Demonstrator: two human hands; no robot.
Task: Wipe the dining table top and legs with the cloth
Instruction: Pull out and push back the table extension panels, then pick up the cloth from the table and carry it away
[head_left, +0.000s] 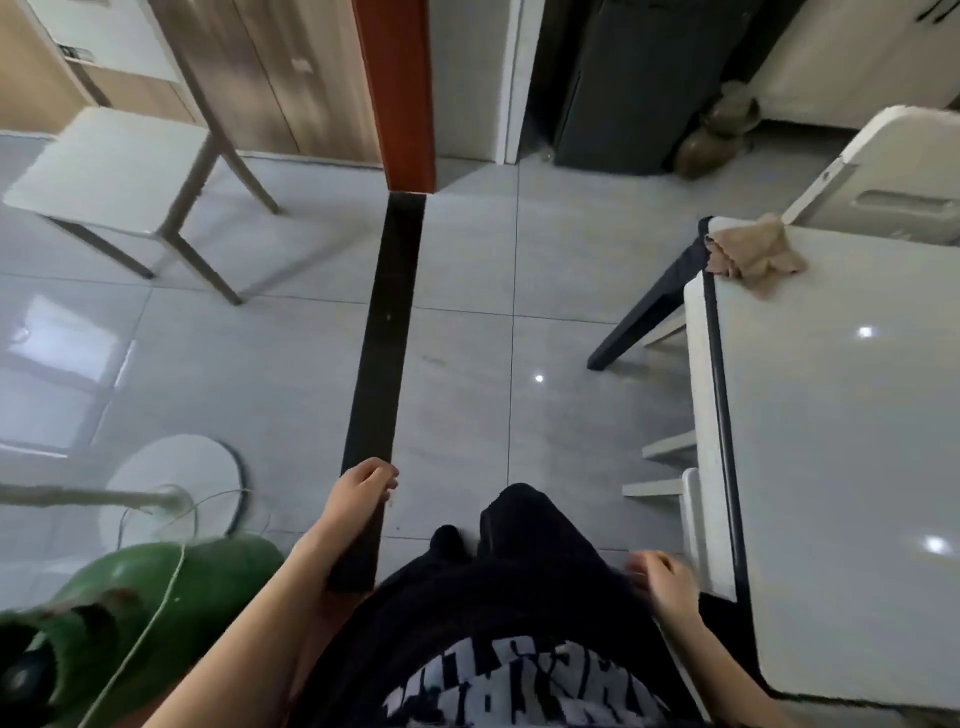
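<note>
While the crumpled beige cloth (756, 254) sits on the far left corner of the glossy white worktop (841, 441), the left hand (363, 483) and right hand (660, 577) hang empty, each grip loosely curled; best step closer and gather it whole.

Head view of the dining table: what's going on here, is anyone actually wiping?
A person stands beside the white dining table, looking down at it and the floor. The tan cloth lies crumpled on the table's far corner, partly over the edge, and nothing touches it. The left hand and right hand hang loosely curled and hold nothing, neither on the table. No wiping is under way; the cloth is not yet picked up.
</note>
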